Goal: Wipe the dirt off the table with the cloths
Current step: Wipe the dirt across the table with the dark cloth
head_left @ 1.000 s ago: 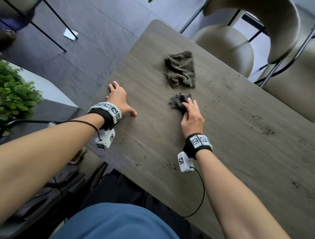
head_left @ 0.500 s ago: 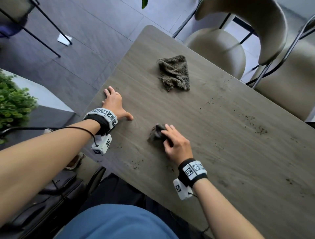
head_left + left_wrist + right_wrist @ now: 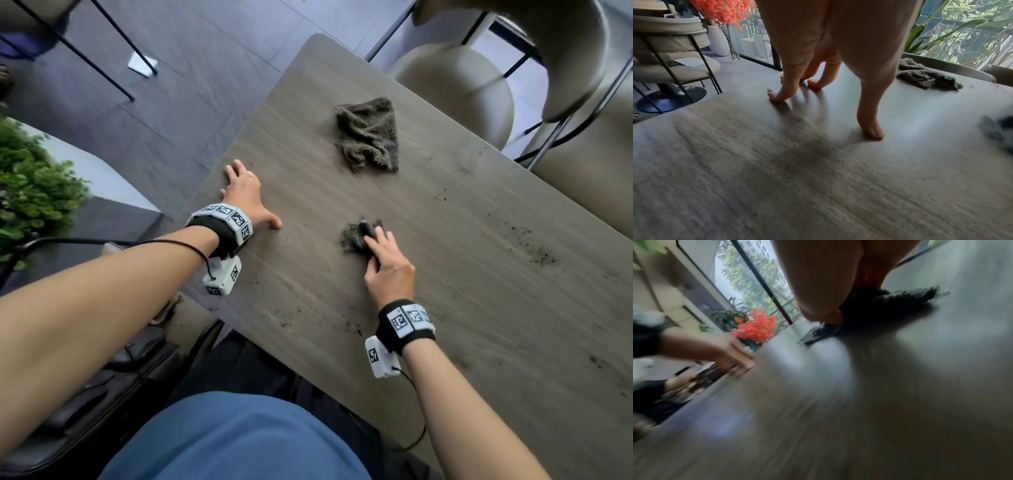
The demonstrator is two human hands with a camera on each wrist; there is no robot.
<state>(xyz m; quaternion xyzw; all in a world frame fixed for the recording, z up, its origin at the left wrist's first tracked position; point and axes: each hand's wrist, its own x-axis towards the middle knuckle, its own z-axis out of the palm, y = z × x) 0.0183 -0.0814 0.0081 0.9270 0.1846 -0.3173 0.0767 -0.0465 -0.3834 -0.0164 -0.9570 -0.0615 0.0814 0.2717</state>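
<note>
Right hand (image 3: 388,270) has its fingers curled down over the small dark cloth (image 3: 354,238), pressing it onto the table (image 3: 479,308) around mid-width. Left hand (image 3: 245,195) is spread flat by the left edge, fingertips down, holding nothing. Brown cloth (image 3: 370,135) lies crumpled toward the far end. Dirt (image 3: 541,255) specks the right side.

Left grip (image 3: 246,195) props on spread fingertips (image 3: 774,97), arm outstretched; right grip (image 3: 387,263), curled, clutches the dark cloth (image 3: 351,240) beneath it.
</note>
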